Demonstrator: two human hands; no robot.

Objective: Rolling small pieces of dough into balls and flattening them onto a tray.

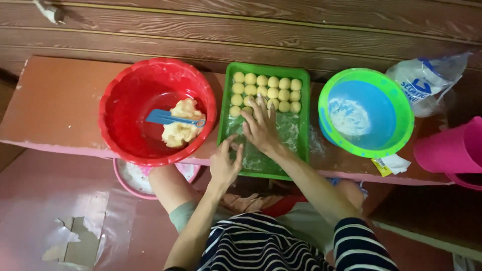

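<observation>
A green tray (303, 135) dusted with flour sits on a low bench, with several pale dough balls (272, 88) in rows at its far end. My right hand (259, 126) lies flat on the tray, fingers spread, fingertips touching the nearest dough balls. My left hand (224, 163) rests on the tray's near left edge, fingers curled around the rim. Left of the tray stands a red bowl (125, 120) holding a lump of dough (181, 123) and a blue scraper (168, 118).
A green-rimmed blue bowl (366, 113) with flour stands to the tray's right. Behind it lies a flour bag (424, 80); a pink container (449, 148) is at the far right. A pink bowl (131, 178) sits under the bench. A wooden wall rises behind.
</observation>
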